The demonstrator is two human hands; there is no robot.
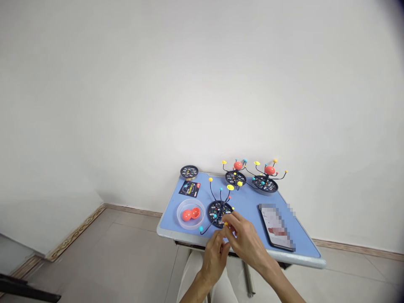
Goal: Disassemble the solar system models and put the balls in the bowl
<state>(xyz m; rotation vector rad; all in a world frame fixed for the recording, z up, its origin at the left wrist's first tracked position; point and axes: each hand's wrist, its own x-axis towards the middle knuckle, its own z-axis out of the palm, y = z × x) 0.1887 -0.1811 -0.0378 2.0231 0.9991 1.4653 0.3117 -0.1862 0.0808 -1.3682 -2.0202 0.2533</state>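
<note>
My left hand (215, 252) is closed, its fingers pinched together at the table's front edge. Beside it, my right hand (242, 235) is bent into a pinch, and the two sets of fingertips almost meet. A small orange ball (226, 224) shows at the fingertips; what else they hold is hidden. Just beyond the hands stands a planet model with a round black base (215, 209), its thin curved black arms tipped with coloured balls. One arm with a blue ball (201, 229) reaches out to the left front. My right hand covers part of the base.
Left of the model, a clear round dish (179, 219) holds two red half shells (187, 215). Behind are a printed card (189, 189), a black disc (189, 171) and two planet models with red centres (237, 166) (269, 170). A phone (276, 227) lies at right on the blue table (246, 210).
</note>
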